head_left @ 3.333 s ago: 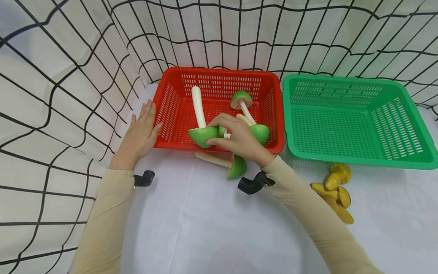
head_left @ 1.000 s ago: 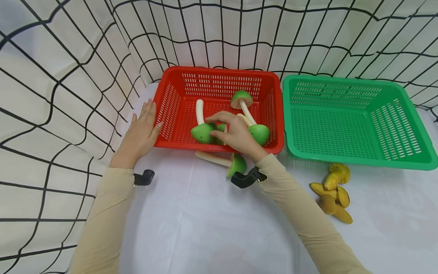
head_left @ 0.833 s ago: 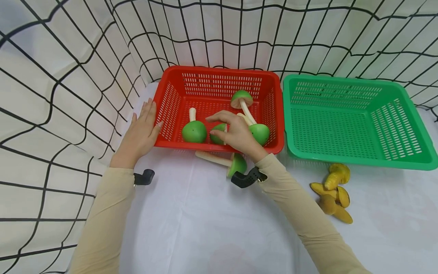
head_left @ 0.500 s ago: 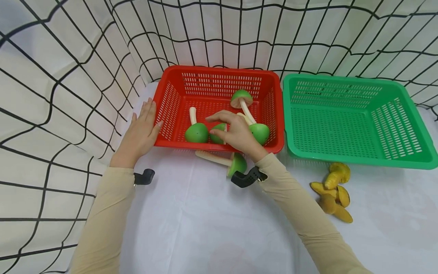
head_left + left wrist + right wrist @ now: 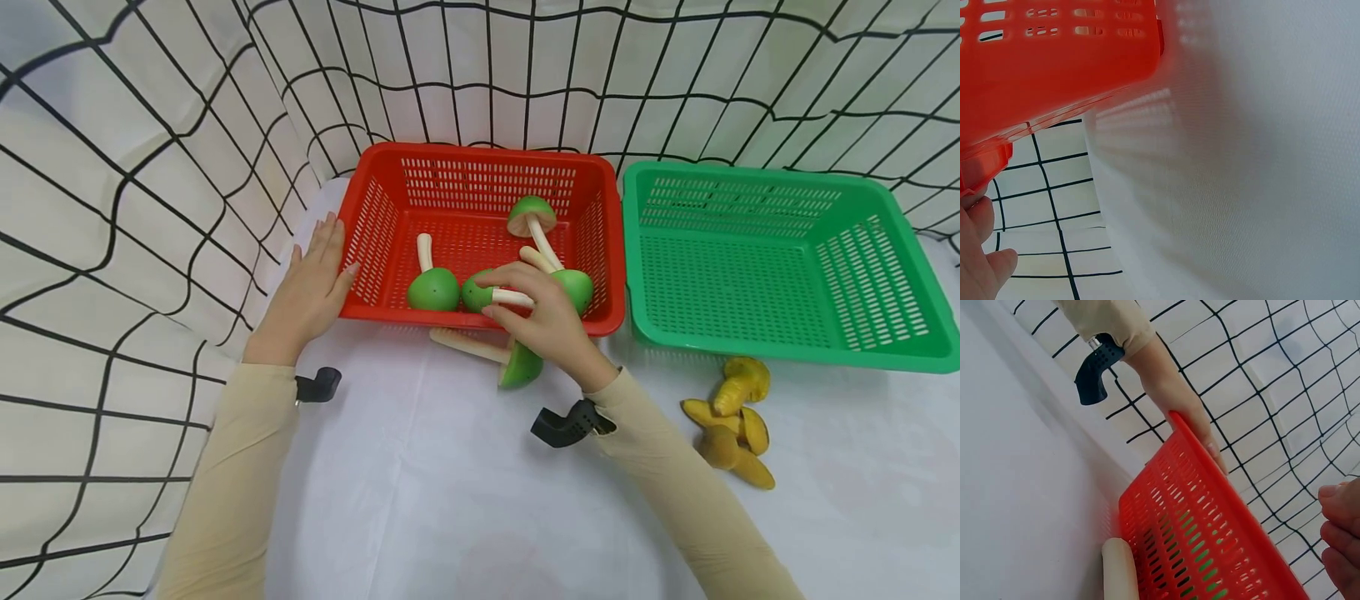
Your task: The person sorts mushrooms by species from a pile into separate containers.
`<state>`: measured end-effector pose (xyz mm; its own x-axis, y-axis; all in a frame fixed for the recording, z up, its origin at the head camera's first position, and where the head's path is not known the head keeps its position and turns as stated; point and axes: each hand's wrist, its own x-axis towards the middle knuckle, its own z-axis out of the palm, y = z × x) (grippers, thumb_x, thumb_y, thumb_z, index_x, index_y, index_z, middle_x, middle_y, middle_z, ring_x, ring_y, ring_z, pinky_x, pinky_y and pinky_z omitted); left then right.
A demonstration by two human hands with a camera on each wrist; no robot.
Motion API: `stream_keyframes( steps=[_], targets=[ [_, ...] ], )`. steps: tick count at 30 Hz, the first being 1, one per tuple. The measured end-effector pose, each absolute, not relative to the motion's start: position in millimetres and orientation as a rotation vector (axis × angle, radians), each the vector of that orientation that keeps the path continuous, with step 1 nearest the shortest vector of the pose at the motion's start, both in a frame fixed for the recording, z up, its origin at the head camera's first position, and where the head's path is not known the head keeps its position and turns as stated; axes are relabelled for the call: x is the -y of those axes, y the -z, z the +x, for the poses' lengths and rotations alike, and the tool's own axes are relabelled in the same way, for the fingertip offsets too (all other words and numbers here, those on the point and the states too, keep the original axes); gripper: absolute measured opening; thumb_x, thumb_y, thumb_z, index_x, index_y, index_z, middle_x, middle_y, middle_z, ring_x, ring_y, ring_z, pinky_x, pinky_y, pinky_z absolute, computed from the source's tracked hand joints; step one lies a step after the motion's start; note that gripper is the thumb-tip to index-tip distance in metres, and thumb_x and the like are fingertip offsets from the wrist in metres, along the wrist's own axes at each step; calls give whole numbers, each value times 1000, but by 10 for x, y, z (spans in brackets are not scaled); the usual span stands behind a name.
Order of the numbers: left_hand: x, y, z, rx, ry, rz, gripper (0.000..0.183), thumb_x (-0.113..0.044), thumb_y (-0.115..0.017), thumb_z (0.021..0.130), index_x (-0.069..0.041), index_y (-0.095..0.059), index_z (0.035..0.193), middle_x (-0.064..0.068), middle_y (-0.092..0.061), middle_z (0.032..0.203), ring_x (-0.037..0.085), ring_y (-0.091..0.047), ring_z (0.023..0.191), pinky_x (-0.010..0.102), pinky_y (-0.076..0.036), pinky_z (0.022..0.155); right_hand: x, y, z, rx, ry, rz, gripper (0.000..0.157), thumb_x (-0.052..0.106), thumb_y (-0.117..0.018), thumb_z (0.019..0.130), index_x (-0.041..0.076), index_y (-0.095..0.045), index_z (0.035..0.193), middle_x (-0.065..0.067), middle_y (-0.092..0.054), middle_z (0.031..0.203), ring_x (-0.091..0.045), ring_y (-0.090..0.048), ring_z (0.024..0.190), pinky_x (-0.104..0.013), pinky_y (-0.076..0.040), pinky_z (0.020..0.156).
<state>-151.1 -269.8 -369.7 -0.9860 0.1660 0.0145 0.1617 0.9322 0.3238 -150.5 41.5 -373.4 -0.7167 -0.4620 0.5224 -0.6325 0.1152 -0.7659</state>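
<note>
My left hand (image 5: 306,292) lies with straight fingers along the left rim of the red basket (image 5: 480,318). Over the basket's front edge hovers my right hand (image 5: 551,321), thumb and fingers apart and loosely bent, nothing between them. Just beneath its fingertips is a green-capped toy mushroom (image 5: 476,293), white stem pointing right. To its left a second mushroom (image 5: 433,291) has its stem toward the back. A green cap (image 5: 577,288) shows beyond the right hand, and another mushroom (image 5: 531,218) lies at the back right. Outside, against the front wall, a mushroom (image 5: 520,367) lies partly under the hand.
A green basket (image 5: 757,354) with no contents stands right of the red one. Several yellow-brown mushrooms (image 5: 738,387) lie in front of it on the white cloth (image 5: 450,500). Black wire mesh (image 5: 525,92) borders the back and left.
My right hand let go of a green-capped mushroom, which dropped and settled at the red basket's front left. The hand has since drawn back toward the front right. The left hand stays put.
</note>
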Motion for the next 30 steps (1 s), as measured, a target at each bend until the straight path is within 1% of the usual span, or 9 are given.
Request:
stream_keyframes(
  steps=[2,3,5,9,13,19,25,30],
  targets=[
    [2696,3694,-1513,-3074,-514,262,64,-34,-27,102,1,-2,150,13,3,157,28,3,144,56,-1,111,-477,3741,-1443,2196,-1670,1086,28,-6,-72,77,-4,-67,105,-13,-67,103,-23,-59,103,-33,-41,98],
    [2697,3693,-1513,-3073,-513,261,64,-34,-27,102,1,-1,150,13,3,157,28,3,144,56,-1,111,-506,3747,-1414,2180,-1682,1080,28,-7,-72,77,-5,-67,105,-13,-67,103,-23,-59,104,-34,-42,98],
    [2698,3691,-1512,-3073,-512,261,64,-34,-27,102,1,-1,150,13,3,157,28,3,144,57,-1,111,-559,3760,-1356,2162,-1702,1066,29,-8,-73,76,-4,-68,105,-13,-67,103,-22,-59,104,-36,-49,89],
    [2705,3696,-1508,-3075,-510,262,64,-33,-28,102,1,-1,150,14,2,157,28,2,144,57,-1,111,-654,3793,-1255,2148,-1700,1045,33,-9,-74,74,-3,-68,105,-13,-67,103,-22,-59,102,-37,-50,87],
    [2710,3705,-1508,-3076,-517,263,64,-33,-28,102,1,-1,150,14,2,157,28,2,144,57,-1,111,-737,3836,-1161,2160,-1662,1000,38,-11,-75,71,-3,-67,107,-12,-66,105,-22,-58,103,-28,-47,89],
    [2702,3710,-1512,-3077,-527,266,64,-32,-28,102,1,-2,150,15,1,157,29,2,144,57,-1,111,-849,3919,-1045,2179,-1659,951,38,-11,-75,72,-2,-66,109,-11,-66,106,-22,-58,105,-24,-45,91],
    [2698,3709,-1512,-3084,-524,266,64,-33,-29,102,1,-3,150,15,0,157,28,3,144,57,-2,111,-926,3971,-940,2160,-1705,912,39,-14,-75,70,-4,-66,107,-13,-66,105,-18,-59,102,-25,-46,91],
    [2699,3711,-1512,-3083,-530,266,64,-32,-29,102,1,-3,150,14,1,157,28,3,144,58,-2,111,-969,4015,-865,2179,-1716,888,39,-15,-74,70,-6,-65,107,-15,-66,105,-19,-59,103,-25,-45,93]
  ],
)
